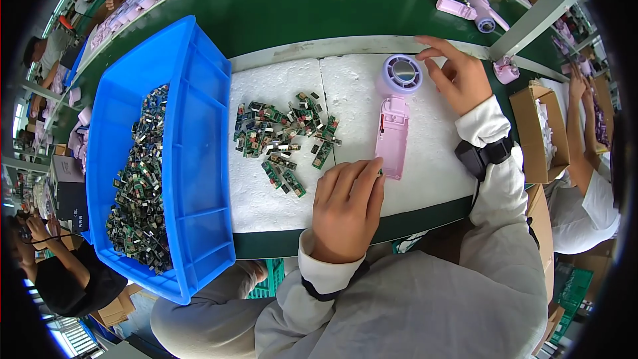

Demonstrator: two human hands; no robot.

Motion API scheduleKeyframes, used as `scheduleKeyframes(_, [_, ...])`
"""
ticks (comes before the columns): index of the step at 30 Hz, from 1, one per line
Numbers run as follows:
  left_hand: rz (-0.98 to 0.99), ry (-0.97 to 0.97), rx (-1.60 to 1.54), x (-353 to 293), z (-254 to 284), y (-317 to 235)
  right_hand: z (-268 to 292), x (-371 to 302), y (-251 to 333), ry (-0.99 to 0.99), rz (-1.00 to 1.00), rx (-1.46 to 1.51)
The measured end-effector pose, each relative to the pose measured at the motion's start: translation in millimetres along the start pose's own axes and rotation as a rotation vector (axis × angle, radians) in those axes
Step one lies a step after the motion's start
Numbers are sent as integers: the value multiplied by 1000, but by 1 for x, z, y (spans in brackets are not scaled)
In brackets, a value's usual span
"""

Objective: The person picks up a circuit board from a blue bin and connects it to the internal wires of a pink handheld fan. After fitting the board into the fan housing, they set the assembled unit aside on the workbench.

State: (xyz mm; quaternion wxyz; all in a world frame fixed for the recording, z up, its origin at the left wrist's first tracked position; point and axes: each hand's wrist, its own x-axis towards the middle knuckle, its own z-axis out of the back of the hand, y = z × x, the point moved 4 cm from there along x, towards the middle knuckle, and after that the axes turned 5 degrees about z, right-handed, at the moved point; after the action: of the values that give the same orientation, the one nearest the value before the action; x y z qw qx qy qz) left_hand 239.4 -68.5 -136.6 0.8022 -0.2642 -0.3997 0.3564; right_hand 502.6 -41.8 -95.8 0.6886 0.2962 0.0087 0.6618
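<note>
A handheld fan with a lilac round head [403, 74] and an opened pink handle [392, 139] lies on the white foam board. The handle's hollow inside faces up, with a small red and dark part near its top. My left hand [347, 209] is at the handle's lower end, fingers closed together; a bit of a small green circuit board [381, 173] peeks out at the fingertips, mostly hidden. Beside the fan head, my right hand [458, 80] holds nothing, its fingers apart and curved. Left of the fan sits a loose pile of green circuit boards [282, 129].
A blue bin [199, 159] full of circuit boards [143, 193] stands at the left. Beyond the foam board [266, 216] runs a green conveyor belt [299, 6] carrying pink fan parts [475, 10]. A metal post [531, 20] and cardboard box [541, 133] are at right; other people work on both sides.
</note>
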Motion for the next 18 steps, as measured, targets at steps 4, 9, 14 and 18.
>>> scheduleKeyframes(4, [-2,-6,5,1,1,-1,10,-2,21,-40,131,205])
scheduleKeyframes(9, [-1,7,8,2,2,2,-10,-14,57,410,220,287])
scheduleKeyframes(14, [-42,27,17,1,2,-2,-12,-15,60,515,232,228])
scheduleKeyframes(18, [-79,75,-75,1,3,-7,-8,-19,49,560,265,293])
